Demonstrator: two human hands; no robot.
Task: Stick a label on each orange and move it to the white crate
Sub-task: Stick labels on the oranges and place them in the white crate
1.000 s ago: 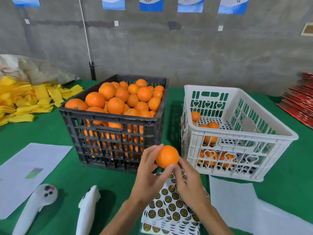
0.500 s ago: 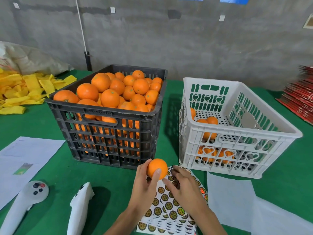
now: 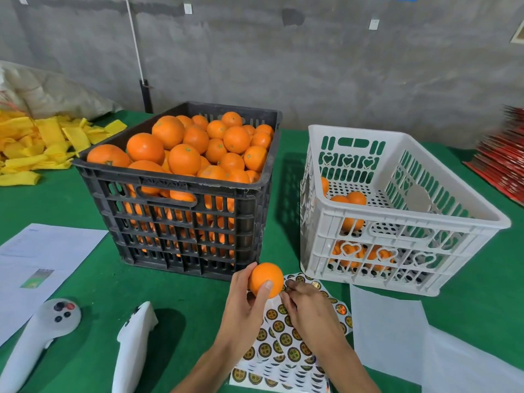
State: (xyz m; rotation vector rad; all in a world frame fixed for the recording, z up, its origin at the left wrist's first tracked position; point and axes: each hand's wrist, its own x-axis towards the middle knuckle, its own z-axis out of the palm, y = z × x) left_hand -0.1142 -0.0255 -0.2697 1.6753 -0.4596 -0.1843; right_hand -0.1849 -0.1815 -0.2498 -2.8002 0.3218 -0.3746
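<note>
My left hand (image 3: 243, 304) grips an orange (image 3: 265, 279) just above the sticker sheets (image 3: 279, 350), thumb on its near face and fingers curled behind it. My right hand (image 3: 307, 307) rests on the sheets beside it, fingertips pinched at a label by the fruit's right edge. The white crate (image 3: 397, 222) stands near, to the right.

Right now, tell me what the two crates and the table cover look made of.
Black crate: looks like matte moulded plastic, slotted walls, scuffed rim. White crate: glossier moulded plastic, heart cut-outs. Table cover: apparently green felt-like cloth, no shine.
</note>
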